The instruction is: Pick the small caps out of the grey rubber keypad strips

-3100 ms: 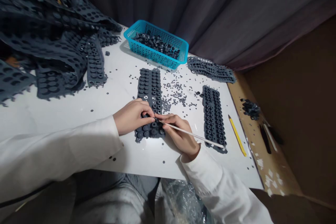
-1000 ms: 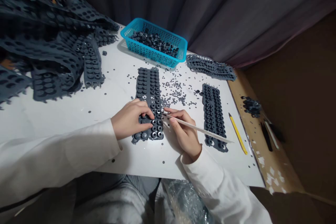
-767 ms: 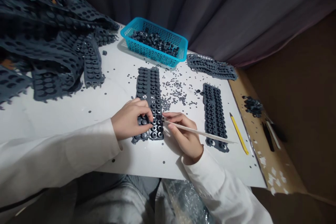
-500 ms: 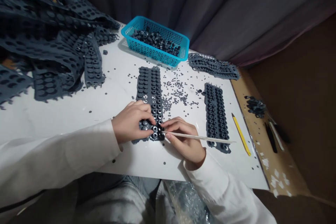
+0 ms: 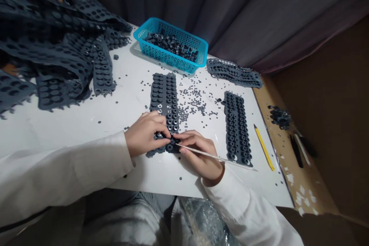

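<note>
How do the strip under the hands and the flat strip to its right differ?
The middle strip has the left hand and right hand at its near half; neither hand is on the right strip. The middle strip shows white partway along; the right strip, at its near end. Both are dark, with round shapes in rows.

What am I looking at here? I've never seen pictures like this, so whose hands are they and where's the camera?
No machine here: these are a person's own bare hands, seen from a camera on their head, looking forward and down. The right hand holds a thin white stick, its tip at a dark studded strip. The left hand is on that strip; whether its fingertips pinch something is hidden. Also on the white table lie another studded strip, small dark discs, a yellow tool and a blue basket of dark pieces.
</note>
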A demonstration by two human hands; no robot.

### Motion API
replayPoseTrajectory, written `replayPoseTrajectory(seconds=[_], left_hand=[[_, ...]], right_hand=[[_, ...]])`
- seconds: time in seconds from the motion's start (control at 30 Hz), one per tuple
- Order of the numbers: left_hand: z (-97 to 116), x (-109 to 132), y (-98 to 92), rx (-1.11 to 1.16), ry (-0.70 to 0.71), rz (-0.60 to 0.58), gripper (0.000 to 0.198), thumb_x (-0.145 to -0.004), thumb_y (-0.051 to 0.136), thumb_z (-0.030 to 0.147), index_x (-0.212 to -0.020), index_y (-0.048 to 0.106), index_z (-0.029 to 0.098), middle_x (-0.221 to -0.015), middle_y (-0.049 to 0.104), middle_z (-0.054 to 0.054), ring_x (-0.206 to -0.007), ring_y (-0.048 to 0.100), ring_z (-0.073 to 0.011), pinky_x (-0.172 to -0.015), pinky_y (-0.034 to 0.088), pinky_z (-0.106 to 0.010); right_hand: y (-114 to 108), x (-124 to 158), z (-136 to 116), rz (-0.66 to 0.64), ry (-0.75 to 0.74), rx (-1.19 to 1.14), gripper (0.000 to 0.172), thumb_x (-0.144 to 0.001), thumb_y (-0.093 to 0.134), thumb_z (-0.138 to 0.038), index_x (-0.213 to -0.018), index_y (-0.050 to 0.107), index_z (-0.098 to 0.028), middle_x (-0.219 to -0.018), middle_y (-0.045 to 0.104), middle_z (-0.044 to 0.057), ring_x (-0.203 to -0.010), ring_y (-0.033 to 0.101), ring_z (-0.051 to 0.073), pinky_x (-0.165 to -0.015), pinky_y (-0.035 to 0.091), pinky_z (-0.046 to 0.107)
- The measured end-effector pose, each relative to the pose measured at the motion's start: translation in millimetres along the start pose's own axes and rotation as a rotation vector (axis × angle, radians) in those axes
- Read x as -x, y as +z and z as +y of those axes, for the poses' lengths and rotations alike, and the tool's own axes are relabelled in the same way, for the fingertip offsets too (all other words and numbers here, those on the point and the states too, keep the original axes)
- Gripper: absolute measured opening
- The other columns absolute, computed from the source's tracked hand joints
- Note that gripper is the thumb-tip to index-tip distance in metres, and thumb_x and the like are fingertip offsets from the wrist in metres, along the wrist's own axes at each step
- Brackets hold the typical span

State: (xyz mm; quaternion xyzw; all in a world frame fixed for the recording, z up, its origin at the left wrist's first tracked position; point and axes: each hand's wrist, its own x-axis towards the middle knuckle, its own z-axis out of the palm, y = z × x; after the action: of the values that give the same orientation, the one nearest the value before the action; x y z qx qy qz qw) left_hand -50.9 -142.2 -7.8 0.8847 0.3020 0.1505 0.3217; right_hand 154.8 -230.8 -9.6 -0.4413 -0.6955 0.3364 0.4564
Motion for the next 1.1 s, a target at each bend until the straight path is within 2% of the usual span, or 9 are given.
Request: replayPoseTrajectory(seconds=[0.5,0.77,1.1], left_hand=[[8,-6,-9.1,0.047,-0.072,-0.072,0.013,-0.084,0.065,0.031,-0.083,0.073,0.021,-0.078,0.062,-0.002,-0.084,0.050,-0.0209,-0.076,0.036,-0.033],[10,-7,-10.1,0.061,-0.089,-0.083,0.010,-0.083,0.066,0.027,-0.082,0.073,0.020,-0.079,0.064,-0.003,-0.085,0.052,-0.0215,-0.076,0.037,-0.033],[9,-8,-9.4,0.058,-0.084,-0.085,0.010,-0.083,0.066,0.028,-0.082,0.072,0.020,-0.079,0.065,-0.003,-0.085,0.053,-0.0211,-0.077,0.038,-0.033]], right_hand=[[2,-1,1,-0.015,0.040,-0.038,0.004,-0.089,0.062,-0.025,-0.091,0.063,-0.022,-0.107,0.074,0.012,-0.101,0.068,0.022,-0.086,0.055,0.040],[1,-2,3,-0.045,-0.038,0.008,0.004,-0.091,0.060,-0.024,-0.094,0.062,-0.022,-0.106,0.074,0.011,-0.099,0.067,0.020,-0.085,0.055,0.037],[-1,-2,6,-0.117,-0.113,0.109,0.010,-0.094,0.054,-0.031,-0.095,0.061,-0.024,-0.111,0.072,0.011,-0.099,0.065,0.020,-0.086,0.054,0.041]])
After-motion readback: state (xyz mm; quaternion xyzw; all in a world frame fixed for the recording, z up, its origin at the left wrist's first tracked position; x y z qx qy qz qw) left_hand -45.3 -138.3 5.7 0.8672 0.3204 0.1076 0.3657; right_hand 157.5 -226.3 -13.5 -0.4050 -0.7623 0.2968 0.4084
